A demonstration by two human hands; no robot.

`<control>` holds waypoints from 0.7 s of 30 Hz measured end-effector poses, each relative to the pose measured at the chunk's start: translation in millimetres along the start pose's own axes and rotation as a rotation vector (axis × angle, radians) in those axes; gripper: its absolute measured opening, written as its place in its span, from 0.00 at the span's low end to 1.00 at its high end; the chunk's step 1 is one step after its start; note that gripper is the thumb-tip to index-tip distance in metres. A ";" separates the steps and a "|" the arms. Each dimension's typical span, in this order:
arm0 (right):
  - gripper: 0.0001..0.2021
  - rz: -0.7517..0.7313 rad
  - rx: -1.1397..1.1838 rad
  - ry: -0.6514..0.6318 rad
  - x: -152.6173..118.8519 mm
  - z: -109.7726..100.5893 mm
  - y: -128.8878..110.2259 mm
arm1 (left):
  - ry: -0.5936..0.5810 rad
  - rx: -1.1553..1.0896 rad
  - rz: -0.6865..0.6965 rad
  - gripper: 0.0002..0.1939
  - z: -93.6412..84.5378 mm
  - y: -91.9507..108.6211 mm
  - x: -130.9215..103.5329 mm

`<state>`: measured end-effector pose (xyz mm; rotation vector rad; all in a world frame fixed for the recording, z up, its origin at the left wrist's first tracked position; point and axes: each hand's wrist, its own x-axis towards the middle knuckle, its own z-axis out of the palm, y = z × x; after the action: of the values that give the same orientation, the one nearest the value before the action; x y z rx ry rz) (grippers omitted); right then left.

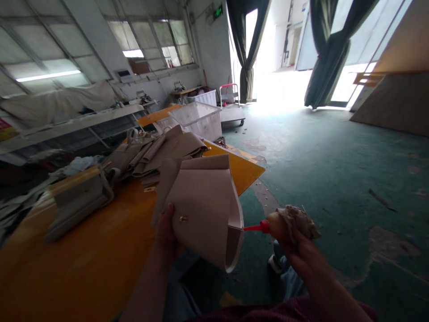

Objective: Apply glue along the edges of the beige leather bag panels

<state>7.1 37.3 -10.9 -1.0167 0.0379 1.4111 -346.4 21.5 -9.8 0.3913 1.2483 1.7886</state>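
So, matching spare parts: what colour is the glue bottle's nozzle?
Red, in the head view: the nozzle touches the beige piece's edge.

Most of the left hand [166, 232] lies hidden behind the curled beige leather panel [204, 210] it holds. The right hand [300, 248] covers the rag-wrapped, red-nozzled squeeze bottle [278, 225]; both forearms leave the bottom edge.

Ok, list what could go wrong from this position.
1. The red nozzle of the glue bottle touches the edge of the folded beige piece; a hard squeeze could smear its face.
2. The left hand pinches only one side, so the fold may spring open.
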 end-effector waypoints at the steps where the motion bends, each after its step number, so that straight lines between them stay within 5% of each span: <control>1: 0.15 0.053 0.033 0.051 -4.9 4.0 -1.9 | 0.000 0.005 0.004 0.24 -0.5 -0.4 0.4; 7: 0.14 0.235 0.122 0.158 -28.8 21.5 -16.2 | 0.011 0.013 -0.003 0.23 -0.2 -1.0 3.0; 21: 0.16 0.190 0.087 0.158 -39.9 23.8 -15.1 | -0.080 -0.036 0.001 0.33 -7.8 -9.3 14.5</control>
<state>-2.5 22.7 34.7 -1.0717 0.3161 1.4838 -355.2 29.5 -24.6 0.4387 1.1582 1.7763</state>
